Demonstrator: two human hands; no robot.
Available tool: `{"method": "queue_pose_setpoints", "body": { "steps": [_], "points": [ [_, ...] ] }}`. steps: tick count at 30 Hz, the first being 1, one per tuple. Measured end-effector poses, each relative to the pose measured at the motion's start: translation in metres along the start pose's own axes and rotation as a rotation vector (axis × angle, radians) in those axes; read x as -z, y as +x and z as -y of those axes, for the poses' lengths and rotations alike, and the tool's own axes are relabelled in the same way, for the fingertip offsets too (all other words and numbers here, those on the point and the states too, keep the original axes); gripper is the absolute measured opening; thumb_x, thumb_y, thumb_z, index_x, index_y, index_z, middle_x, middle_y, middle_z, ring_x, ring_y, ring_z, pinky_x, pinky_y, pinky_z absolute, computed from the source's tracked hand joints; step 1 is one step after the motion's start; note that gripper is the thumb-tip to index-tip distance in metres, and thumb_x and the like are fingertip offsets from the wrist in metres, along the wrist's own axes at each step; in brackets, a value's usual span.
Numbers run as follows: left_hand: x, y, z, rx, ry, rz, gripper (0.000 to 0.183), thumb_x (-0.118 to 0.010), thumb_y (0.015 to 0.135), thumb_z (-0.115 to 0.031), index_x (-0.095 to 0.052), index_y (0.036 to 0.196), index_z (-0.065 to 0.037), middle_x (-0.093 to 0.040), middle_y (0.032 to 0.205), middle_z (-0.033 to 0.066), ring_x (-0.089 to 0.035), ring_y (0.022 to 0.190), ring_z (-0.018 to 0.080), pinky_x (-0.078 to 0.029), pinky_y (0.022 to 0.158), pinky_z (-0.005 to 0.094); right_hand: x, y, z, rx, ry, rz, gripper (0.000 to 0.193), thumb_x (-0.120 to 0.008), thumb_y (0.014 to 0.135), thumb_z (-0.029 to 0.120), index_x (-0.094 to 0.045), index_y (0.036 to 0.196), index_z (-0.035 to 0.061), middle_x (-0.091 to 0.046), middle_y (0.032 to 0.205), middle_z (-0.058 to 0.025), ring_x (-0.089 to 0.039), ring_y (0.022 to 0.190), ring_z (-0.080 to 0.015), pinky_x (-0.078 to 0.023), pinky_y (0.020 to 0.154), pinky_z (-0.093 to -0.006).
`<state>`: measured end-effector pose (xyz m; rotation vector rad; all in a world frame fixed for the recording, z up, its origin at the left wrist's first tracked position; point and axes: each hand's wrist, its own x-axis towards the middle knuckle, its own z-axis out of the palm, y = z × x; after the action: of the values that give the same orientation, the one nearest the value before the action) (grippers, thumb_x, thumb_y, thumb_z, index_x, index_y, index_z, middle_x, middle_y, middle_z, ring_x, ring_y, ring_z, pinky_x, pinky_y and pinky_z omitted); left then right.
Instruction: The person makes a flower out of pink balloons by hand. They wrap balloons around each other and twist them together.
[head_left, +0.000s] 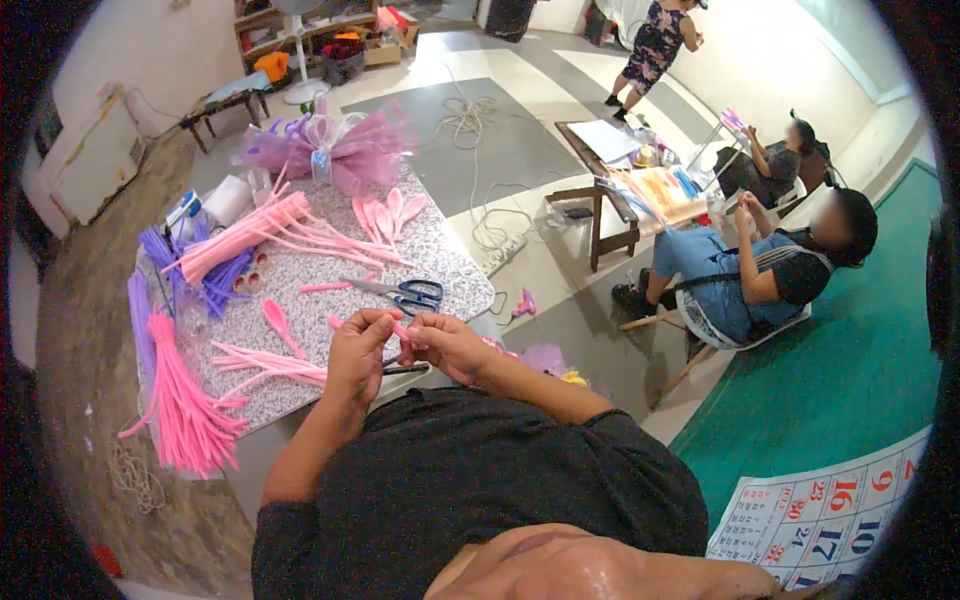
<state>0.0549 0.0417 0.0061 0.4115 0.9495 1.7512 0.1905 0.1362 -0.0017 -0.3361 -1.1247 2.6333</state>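
Observation:
Close in front of my body, my left hand [364, 346] and my right hand [446, 347] pinch a short pink pipe cleaner [400, 331] between their fingertips; much of it is covered by the fingers. Just beyond them lie scissors with dark blue handles [420, 297] on the speckled tabletop [340, 262]. A single pink pipe cleaner [322, 288] rests beside the blades. To the left are a pink looped petal [276, 320] and some light pink stems [262, 362]. Several finished pink petals [388, 217] sit at the far side.
Bundles of pink [185, 405], light pink [245, 238] and purple pipe cleaners [215, 283] cover the table's left. A mauve wrapped bouquet [325, 150] stands at the back. Cords [470, 118] and a pink glue gun [524, 303] lie on the floor. People sit at a low table [590, 190] on the right.

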Motion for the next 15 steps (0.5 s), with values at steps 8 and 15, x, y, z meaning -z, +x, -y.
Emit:
{"method": "queue_pose_setpoints", "body": {
  "steps": [8,15],
  "points": [
    [-0.008,-0.006,0.003,-0.139,-0.086,-0.071,0.005,-0.057,0.084,-0.005,-0.056,0.088,-0.002,-0.059,0.089,0.0077,-0.052,0.085,0.0149,-0.04,0.083,0.0284,0.001,-0.004,-0.012,0.148,-0.087,-0.028,0.012,-0.053,0.088,0.014,-0.052,0.084,0.0027,-0.058,0.079,-0.0092,-0.057,0.077,-0.0188,-0.045,0.073,-0.0332],
    [-0.004,-0.003,0.004,-0.166,0.02,-0.048,0.005,-0.059,0.083,-0.004,-0.057,0.086,-0.002,-0.059,0.088,0.0066,-0.052,0.084,0.0127,-0.039,0.081,0.0259,-0.003,-0.008,-0.012,0.079,0.018,-0.093,0.012,-0.054,0.088,0.014,-0.052,0.085,0.0029,-0.059,0.083,-0.0094,-0.058,0.08,-0.0189,-0.046,0.078,-0.0354]
  ]
}}
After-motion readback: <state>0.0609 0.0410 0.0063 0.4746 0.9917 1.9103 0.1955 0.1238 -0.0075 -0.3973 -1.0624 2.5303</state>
